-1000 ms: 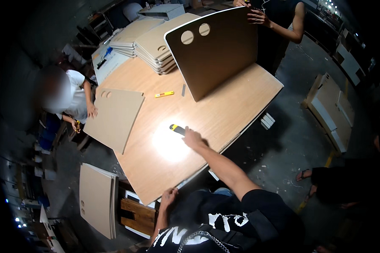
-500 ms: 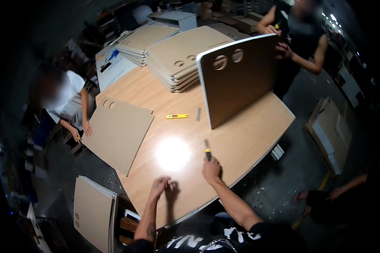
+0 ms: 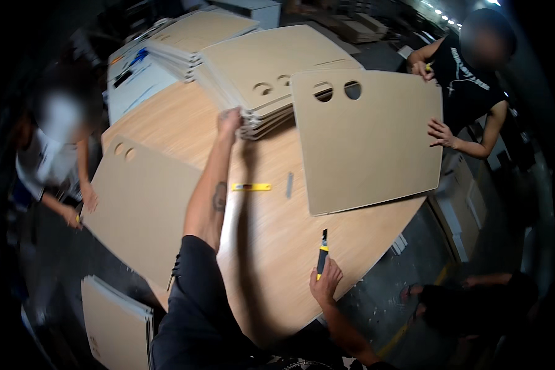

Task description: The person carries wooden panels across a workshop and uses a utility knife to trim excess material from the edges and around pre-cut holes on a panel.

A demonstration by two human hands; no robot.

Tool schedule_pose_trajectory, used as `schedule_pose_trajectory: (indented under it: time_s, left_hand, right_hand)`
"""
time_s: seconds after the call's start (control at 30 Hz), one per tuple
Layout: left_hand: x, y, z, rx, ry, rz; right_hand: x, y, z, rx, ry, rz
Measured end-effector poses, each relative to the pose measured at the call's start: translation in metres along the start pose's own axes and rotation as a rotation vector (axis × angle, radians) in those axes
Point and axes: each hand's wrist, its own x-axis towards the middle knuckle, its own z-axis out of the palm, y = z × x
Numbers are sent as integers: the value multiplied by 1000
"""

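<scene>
My left hand (image 3: pixel 230 121) reaches far across the table to the near-left corner of a stack of tan boards (image 3: pixel 262 65). Its fingers are curled at that corner, seemingly on a board's edge; the fingertips are hard to make out. My right hand (image 3: pixel 326 281) grips a black and yellow utility knife (image 3: pixel 323 254) above the near right of the table, blade pointing away from me. A yellow case (image 3: pixel 251 187) and a grey metal strip (image 3: pixel 289 185) lie on the wooden tabletop (image 3: pixel 277 246) between my arms.
At right, a co-worker (image 3: pixel 475 92) holds a tilted board (image 3: pixel 370 142) with two round holes. Another person (image 3: pixel 58 154) works on a board (image 3: pixel 145 197) at left. More boards (image 3: pixel 114 324) lean below the table's left side; others (image 3: pixel 459 203) stand at right.
My left hand has moved from the near table forward to the stack's corner. My right hand, with the knife, has shifted slightly. The co-worker's upright board has tilted back, showing its broad face.
</scene>
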Motion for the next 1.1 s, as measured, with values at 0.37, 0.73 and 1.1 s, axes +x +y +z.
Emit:
schedule_pose_trajectory:
  time_s: [0.37,0.73,1.1]
  left_hand:
    - [43,19,30,328,170,-57]
    - [44,14,19,-49,-7,-268]
    - [-91,14,24,-357,-190,-370]
  right_hand:
    - [-16,4,-22,50,-154,10]
    - [-198,70,-73,453,-235,229]
    - [-163,48,-107,594,-490,585]
